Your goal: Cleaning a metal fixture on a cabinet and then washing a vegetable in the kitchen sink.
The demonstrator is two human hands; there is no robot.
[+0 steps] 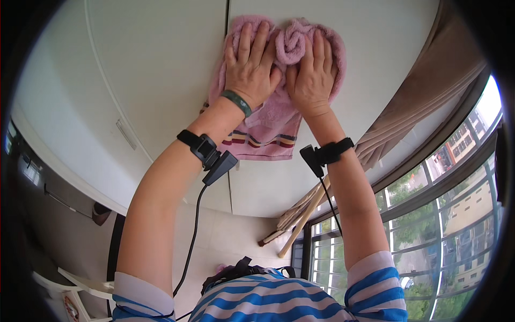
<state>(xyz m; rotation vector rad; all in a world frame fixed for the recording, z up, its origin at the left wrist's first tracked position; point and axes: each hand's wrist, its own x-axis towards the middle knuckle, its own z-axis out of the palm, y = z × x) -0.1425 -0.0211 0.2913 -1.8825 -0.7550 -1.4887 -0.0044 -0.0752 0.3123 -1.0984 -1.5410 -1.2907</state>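
A pink terry towel (277, 116) with a striped border lies bunched against a white cabinet door panel (161, 60), and part of it is curled into a roll at the top. Flat on the towel's left part rests my left hand (251, 66), fingers slightly spread, a green bangle at the wrist. My right hand (314, 72) presses on the towel's right part beside the roll, its fingertips against the folds. Both palms face the towel, so what they may pinch is hidden. Each forearm wears a black strap with a cabled device.
A brown curtain (418, 92) hangs on the right by a barred window (438, 209). Wooden poles (301, 221) lean near the cabinet's lower edge, above a tiled floor (217, 237). A white chair (80, 290) stands at lower left. Black cables run down from both wrists.
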